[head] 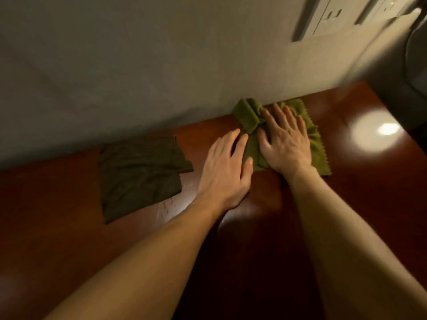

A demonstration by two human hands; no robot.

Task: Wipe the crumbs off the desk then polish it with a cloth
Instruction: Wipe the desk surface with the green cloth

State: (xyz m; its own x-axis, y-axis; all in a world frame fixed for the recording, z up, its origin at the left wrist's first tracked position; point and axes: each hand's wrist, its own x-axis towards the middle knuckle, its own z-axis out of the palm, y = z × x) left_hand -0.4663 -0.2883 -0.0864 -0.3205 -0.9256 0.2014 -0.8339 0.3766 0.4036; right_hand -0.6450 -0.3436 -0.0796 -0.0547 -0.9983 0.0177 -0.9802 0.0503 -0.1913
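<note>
A green cloth [248, 116] with zigzag edges lies bunched on the glossy red-brown desk [346, 204], against the wall. My right hand [285, 139] presses flat on top of it, fingers spread. My left hand [227, 167] rests beside it, fingertips and thumb touching the cloth's left edge. A darker olive cloth [138, 174] lies flat on the desk further left, apart from both hands. A few faint specks and smears [168, 204] show on the desk near that cloth's corner.
A grey wall [161, 65] runs along the desk's far edge. White wall sockets [332, 15] sit at the top right. A dark object [416, 65] stands at the right edge. A lamp's bright reflection [379, 132] glares on the desk at right.
</note>
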